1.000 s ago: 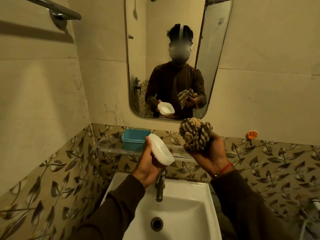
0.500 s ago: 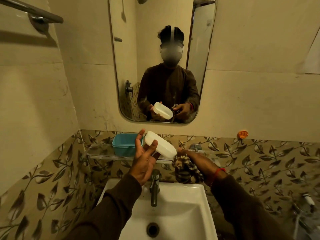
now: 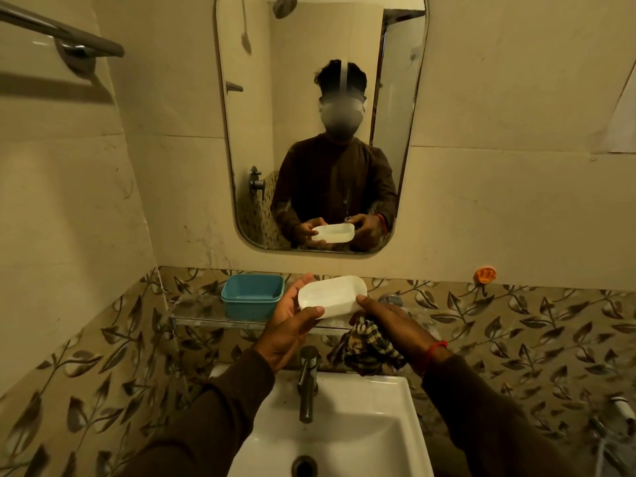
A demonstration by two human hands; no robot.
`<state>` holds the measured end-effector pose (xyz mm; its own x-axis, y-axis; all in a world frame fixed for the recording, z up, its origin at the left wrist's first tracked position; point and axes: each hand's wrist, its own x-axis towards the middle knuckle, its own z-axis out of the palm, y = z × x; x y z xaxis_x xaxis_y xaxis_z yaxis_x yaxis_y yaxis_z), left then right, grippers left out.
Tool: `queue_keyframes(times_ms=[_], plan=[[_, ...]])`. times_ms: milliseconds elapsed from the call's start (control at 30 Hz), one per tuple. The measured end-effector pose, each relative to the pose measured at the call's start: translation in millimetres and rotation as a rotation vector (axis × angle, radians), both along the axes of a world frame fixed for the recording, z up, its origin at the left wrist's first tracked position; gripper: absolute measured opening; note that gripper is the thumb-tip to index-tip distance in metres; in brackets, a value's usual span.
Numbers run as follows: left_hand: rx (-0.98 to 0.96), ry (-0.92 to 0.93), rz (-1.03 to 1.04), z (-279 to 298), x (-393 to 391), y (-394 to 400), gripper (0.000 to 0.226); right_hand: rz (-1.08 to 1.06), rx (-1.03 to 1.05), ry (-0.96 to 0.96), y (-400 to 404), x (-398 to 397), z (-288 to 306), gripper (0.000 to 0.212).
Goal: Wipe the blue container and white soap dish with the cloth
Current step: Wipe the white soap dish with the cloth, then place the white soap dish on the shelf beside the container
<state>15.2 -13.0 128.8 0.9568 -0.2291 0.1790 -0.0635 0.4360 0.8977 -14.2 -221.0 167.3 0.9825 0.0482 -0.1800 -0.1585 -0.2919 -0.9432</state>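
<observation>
The white soap dish (image 3: 331, 295) is held level above the glass shelf (image 3: 199, 313), its hollow side up. My left hand (image 3: 290, 327) grips its left end with thumb and fingers. My right hand (image 3: 389, 321) touches the dish's right end with its fingertips and also holds the checked cloth (image 3: 364, 346), which hangs bunched below the palm over the basin's back edge. The blue container (image 3: 251, 296) stands on the shelf just left of the dish, untouched.
A white basin (image 3: 364, 428) with a metal tap (image 3: 307, 383) lies under my hands. A mirror (image 3: 309, 98) hangs on the wall above. A towel rail (image 3: 62, 29) juts out at the upper left. An orange hook (image 3: 485, 274) sticks to the wall at right.
My right hand dropped the cloth from chest height to below the dish, then came up to the dish's right end. The dish turned from tilted to level.
</observation>
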Motion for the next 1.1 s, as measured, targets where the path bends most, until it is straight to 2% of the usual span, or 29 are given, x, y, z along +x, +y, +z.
queue_keyframes(times_ms=[67, 100, 200, 267, 333, 433, 500, 667, 833, 967, 1100], plan=[[0.188, -0.072, 0.025, -2.0, 6.0, 4.4, 0.072, -0.022, 0.027, -0.007, -0.7, 4.7, -2.8, 0.081], [0.282, -0.111, 0.031, -2.9, 9.4, 6.5, 0.073, -0.032, 0.037, -0.011, -1.3, 7.1, -4.3, 0.077], [0.599, -0.234, 0.045, -2.3, 20.0, 13.1, 0.080, -0.069, 0.003, -0.011, -1.8, 14.8, -7.6, 0.041], [0.901, -0.372, 0.096, 0.1, 29.3, 18.9, 0.086, -0.077, -0.089, -0.031, -1.2, 19.9, -8.1, 0.029], [1.122, -0.512, 0.111, 4.2, 40.6, 24.3, 0.090, -0.067, -0.199, -0.046, -0.3, 27.6, -10.1, 0.030], [1.280, -0.619, 0.073, 13.1, 56.4, 29.6, 0.093, -0.052, -0.353, -0.029, 3.7, 40.3, -14.1, 0.033], [1.391, -0.677, 0.065, 18.7, 67.3, 30.9, 0.092, -0.050, -0.393, -0.015, 7.4, 50.2, -18.0, 0.031], [1.821, -0.804, 0.080, 23.4, 90.0, 28.0, 0.088, -0.061, -0.451, 0.021, 15.0, 77.3, -28.5, 0.039], [1.960, -0.819, 0.088, 16.3, 99.4, 24.5, 0.082, -0.073, -0.538, 0.051, 19.2, 98.1, -33.4, 0.045], [1.981, -0.801, 0.086, 13.0, 102.4, 22.9, 0.079, -0.012, -0.663, 0.094, 18.0, 112.6, -34.1, 0.052], [1.985, -0.756, 0.043, 13.6, 104.1, 22.9, 0.080, 0.015, -0.650, 0.126, 17.1, 121.5, -36.7, 0.052]])
